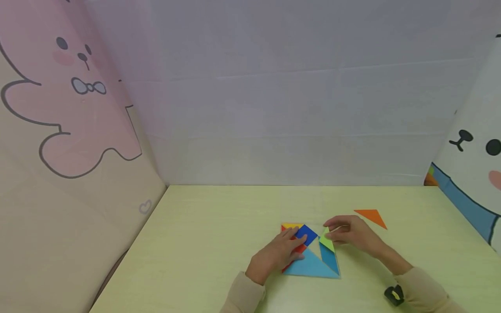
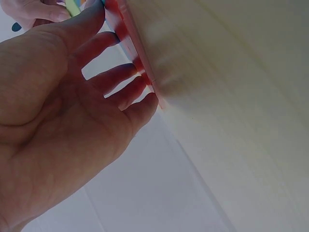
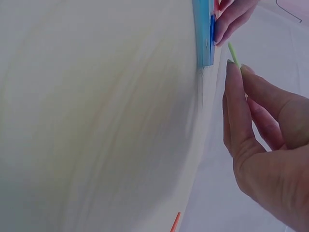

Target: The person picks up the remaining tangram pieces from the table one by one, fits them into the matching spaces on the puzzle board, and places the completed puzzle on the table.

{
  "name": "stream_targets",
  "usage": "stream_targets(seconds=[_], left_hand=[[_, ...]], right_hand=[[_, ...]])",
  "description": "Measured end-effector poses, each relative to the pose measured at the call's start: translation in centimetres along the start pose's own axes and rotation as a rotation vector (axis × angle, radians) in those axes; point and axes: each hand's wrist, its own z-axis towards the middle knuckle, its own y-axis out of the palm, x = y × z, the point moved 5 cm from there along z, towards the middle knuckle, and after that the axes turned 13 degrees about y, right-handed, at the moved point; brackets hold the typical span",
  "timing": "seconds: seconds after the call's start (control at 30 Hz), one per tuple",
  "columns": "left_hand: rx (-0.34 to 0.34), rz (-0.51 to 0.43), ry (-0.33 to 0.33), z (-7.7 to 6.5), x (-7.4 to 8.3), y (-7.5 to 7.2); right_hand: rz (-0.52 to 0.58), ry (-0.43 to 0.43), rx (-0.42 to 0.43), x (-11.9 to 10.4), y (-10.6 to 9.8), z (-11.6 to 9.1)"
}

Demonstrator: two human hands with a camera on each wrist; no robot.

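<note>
My right hand (image 1: pixel 354 234) pinches a light green tangram triangle (image 1: pixel 327 240) between thumb and fingers. In the right wrist view the green piece (image 3: pixel 233 53) is edge-on and lifted off the table. Spread over the tangram on its left side, my left hand (image 1: pixel 275 254) rests its fairly straight fingers on the pieces. Around the hands lie a dark blue square (image 1: pixel 308 234), a yellow piece (image 1: pixel 293 225), red parts (image 1: pixel 300 248), a large light blue triangle (image 1: pixel 311 266) and a blue piece (image 1: pixel 330 260). A pale gap shows between the blue pieces. The left fingers partly cover the red.
An orange triangle (image 1: pixel 373 217) lies apart on the pale table (image 1: pixel 203 243), beyond the right hand. Next to the right sleeve is a small black object with a yellow mark (image 1: pixel 394 295). Printed cloth (image 1: pixel 289 130) stands behind the table and at both sides.
</note>
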Motion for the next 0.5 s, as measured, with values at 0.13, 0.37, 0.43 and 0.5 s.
stream_targets(seconds=[0.13,0.37,0.43,0.5], left_hand=[[0.000,0.006,0.008,0.1,0.0,0.0],[0.006,0.010,0.019,0.1,0.1,-0.1],[0.007,0.007,0.020,0.1,0.1,-0.1],[0.006,0.004,0.018,0.1,0.1,-0.1]], right_hand=[[-0.009,0.000,-0.005,-0.3,0.6,0.3],[-0.017,0.000,-0.029,-0.3,1.6,0.8],[-0.026,0.000,-0.027,-0.3,1.9,0.9],[-0.045,-0.002,-0.019,-0.2,2.1,1.0]])
